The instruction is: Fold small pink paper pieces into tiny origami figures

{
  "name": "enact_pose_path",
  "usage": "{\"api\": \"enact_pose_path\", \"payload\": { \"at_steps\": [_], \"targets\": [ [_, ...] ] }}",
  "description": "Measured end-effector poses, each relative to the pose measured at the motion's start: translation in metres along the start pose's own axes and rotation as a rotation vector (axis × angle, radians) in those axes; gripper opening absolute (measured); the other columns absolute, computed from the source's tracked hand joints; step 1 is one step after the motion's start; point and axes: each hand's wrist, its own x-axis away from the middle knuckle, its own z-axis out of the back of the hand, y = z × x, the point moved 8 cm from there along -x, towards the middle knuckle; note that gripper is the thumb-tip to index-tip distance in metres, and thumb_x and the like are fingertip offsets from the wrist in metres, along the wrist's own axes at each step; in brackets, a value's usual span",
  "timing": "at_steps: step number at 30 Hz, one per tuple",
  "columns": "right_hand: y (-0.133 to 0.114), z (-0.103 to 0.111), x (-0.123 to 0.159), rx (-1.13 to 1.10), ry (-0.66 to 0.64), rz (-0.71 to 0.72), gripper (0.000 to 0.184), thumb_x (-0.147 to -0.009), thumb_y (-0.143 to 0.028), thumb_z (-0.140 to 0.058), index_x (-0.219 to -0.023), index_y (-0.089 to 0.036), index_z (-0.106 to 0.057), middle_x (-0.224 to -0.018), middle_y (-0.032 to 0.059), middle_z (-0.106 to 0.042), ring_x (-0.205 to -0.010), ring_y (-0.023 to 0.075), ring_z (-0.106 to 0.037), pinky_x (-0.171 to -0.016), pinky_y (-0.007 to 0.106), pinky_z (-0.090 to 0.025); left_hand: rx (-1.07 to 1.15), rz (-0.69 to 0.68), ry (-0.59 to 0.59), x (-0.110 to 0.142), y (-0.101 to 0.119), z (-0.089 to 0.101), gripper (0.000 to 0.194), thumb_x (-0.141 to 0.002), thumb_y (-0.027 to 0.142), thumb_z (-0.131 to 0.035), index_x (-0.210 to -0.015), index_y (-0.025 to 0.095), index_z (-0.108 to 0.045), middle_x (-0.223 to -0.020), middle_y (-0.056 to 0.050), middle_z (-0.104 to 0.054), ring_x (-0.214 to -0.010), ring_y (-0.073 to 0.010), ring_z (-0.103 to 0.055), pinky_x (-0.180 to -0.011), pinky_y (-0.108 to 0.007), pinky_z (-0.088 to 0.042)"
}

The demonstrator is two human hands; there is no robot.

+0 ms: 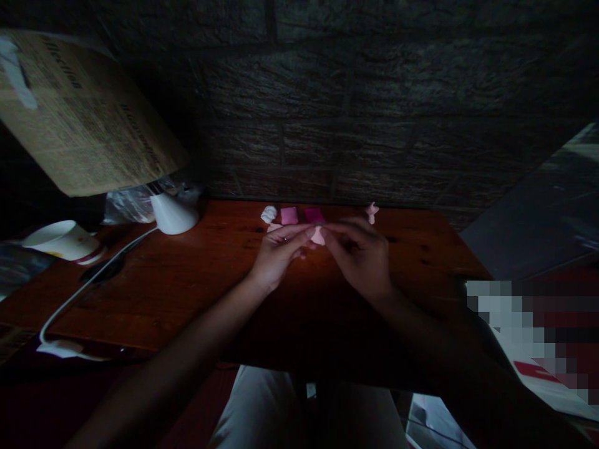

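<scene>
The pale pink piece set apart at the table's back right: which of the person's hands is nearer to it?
Right. The right hand is just in front of the pale pink piece; the left hand is farther off, to its left.

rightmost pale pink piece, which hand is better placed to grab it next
Probably right: the right hand is nearer the rightmost piece; the left hand is farther off. Both hold another pale pink piece.
</scene>
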Motion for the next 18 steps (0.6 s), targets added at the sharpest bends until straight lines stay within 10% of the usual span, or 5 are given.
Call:
{"api": "enact_pose_path", "payload": {
  "at_steps": [18],
  "targets": [
    [0.0036,0.0007,-0.0002,-0.027,0.011,-0.072,0.017,-0.091,-0.023,-0.073,-0.106,-0.025,-0.078,-0.097,0.0029,-0.075,-0.060,0.0108,-0.060,-0.058,0.027,-0.052,0.146,0.095,0.016,-0.0003,-0.0005,0.0014,0.043,-0.071,0.015,-0.088,-0.111,0.026,-0.077,-0.092,0.001,-0.075,-0.074,-0.0081,-0.071,-0.056,-0.012,-0.053]
  ]
}}
